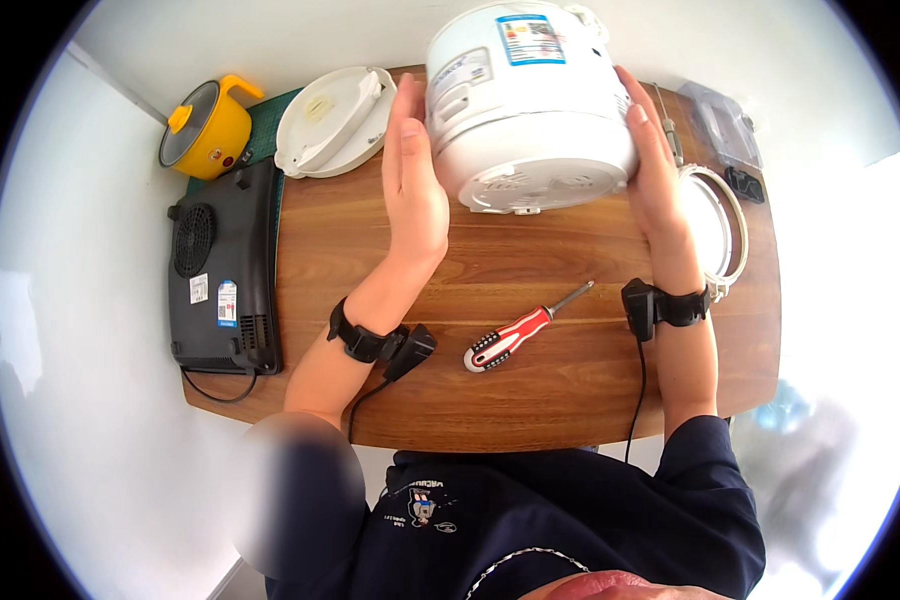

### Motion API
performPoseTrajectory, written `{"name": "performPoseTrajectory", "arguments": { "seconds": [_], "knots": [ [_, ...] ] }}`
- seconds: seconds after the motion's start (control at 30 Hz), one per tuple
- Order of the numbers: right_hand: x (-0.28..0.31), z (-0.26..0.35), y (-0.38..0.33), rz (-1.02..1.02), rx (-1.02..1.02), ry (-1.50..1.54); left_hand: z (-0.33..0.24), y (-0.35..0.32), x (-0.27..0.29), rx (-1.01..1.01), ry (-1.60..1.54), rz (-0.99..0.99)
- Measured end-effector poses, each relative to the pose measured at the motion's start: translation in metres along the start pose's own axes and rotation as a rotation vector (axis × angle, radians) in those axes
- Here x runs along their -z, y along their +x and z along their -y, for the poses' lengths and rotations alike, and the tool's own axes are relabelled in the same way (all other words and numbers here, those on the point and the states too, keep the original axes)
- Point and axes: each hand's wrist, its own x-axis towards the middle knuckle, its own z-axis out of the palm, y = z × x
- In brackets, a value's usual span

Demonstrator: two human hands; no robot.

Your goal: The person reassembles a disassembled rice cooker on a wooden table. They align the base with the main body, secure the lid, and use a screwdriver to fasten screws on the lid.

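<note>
Both left hand (416, 195) and right hand (658, 180) clamp the white cooker (525, 110), base (545, 184) on. The lid (320, 115) (apparently its own) is off; the screwdriver (513, 338) lies unused.

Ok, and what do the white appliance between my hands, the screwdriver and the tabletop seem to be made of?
White appliance: probably plastic, given its smooth sheen and vented, moulded-looking base; the side wall could be painted metal.
Screwdriver: shaft apparently metal, being grey and shiny; smooth red-and-white handle likely plastic.
Tabletop: brown grain, slight sheen; wood or laminate.
</note>
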Motion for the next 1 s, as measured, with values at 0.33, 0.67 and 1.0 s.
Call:
{"name": "performPoseTrajectory", "arguments": {
  "seconds": [0.33, 0.67, 1.0],
  "knots": [
    [0.004, 0.023, 0.000, -0.097, 0.129, -0.367, 0.022, -0.003, 0.000, 0.066, 0.038, 0.245],
    [0.001, 0.010, -0.003, -0.013, 0.119, -0.349, 0.016, -0.005, -0.006, 0.102, -0.047, 0.153],
    [-0.001, 0.009, -0.003, -0.058, 0.092, -0.319, 0.011, 0.005, 0.007, -0.076, 0.257, 0.136]
  ]
}}
